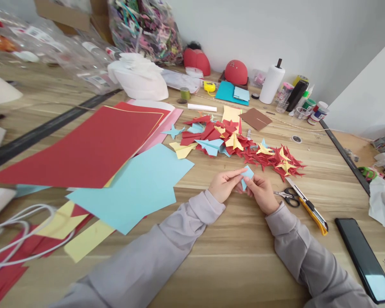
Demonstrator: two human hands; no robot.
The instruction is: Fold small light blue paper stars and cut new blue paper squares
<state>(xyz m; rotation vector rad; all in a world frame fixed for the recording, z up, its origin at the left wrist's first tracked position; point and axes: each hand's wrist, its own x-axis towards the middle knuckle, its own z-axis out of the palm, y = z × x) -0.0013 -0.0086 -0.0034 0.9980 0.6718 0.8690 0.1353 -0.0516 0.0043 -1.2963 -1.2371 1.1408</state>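
Observation:
Between my two hands is a small folded piece of light blue paper point(248, 172), held just above the wooden table. My left hand point(223, 185) pinches its left side, fingers closed. From the other side my right hand point(262, 191) grips it, the thumb pressed on the paper. Part of the piece is hidden by my fingers. Right beyond my hands lies a heap of folded paper figures point(208, 134), red, blue and yellow, with pointed red and yellow stars point(284, 161) at its right end.
Scissors point(290, 197), a yellow utility knife point(308, 206) and a phone point(365, 259) lie to the right. Large red sheets point(83, 145) and light blue sheets point(131, 184) spread at left, near a white cable point(19, 239). Bottles and jars point(308, 105) stand at the back right.

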